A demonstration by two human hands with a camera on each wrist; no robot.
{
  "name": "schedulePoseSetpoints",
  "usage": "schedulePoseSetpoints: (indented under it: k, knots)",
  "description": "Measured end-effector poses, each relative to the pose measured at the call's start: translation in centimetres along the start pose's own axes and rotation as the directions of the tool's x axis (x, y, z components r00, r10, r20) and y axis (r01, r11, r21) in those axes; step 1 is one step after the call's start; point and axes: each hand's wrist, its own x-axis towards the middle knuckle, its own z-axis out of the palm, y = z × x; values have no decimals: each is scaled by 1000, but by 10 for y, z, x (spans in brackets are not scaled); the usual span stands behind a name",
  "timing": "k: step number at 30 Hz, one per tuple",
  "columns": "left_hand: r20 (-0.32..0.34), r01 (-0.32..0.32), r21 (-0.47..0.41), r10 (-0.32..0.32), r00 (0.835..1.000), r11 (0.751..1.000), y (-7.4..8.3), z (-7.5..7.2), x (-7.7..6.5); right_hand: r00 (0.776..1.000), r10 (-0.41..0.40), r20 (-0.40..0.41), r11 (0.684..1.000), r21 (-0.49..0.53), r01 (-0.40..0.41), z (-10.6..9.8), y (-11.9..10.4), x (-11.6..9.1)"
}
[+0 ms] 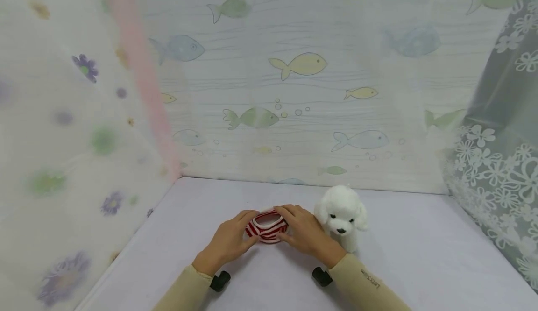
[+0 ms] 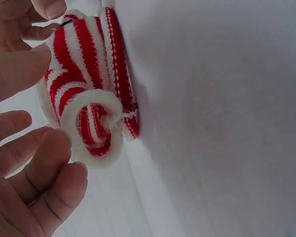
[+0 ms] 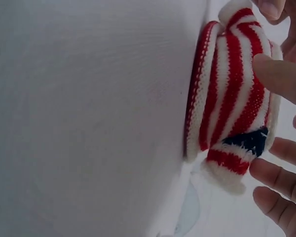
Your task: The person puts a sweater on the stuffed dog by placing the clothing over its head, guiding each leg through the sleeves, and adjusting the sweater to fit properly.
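Note:
A small red-and-white striped knitted sweater stands on the white table with its white-rimmed opening facing up. My left hand holds it from the left, thumb along the front and fingers around the side. On the other side my right hand holds it, with fingertips at the back rim and thumb at the front. One short sleeve with a thick white cuff shows near my left fingers. A navy patch marks the other sleeve, beside my right fingers.
A white plush dog stands just behind and right of my right hand. Dark wrist devices hang under both wrists. A fish-print curtain closes the back; flowered curtains border the sides.

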Motion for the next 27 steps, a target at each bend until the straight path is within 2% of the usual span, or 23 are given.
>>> schedulePoseSetpoints:
  k: [9, 13, 17, 24, 27]
  knots:
    - [34, 7, -13, -6, 999, 1000, 5, 6, 11, 1000, -26, 2, 1000, 10, 26, 4, 3, 3]
    - [59, 7, 23, -8, 998, 1000, 6, 8, 13, 1000, -19, -2, 1000, -6, 19, 6, 4, 4]
    - [59, -4, 50, 1, 998, 999, 6, 11, 14, 999, -23, -24, 1000, -6, 23, 7, 4, 4]
    - [25, -19, 17, 18, 1000, 1000, 7, 11, 13, 999, -40, -38, 999, 8, 40, 8, 3, 3]
    - [31, -9, 6, 9, 999, 1000, 7, 11, 12, 999, -38, -39, 999, 17, 39, 8, 2, 2]
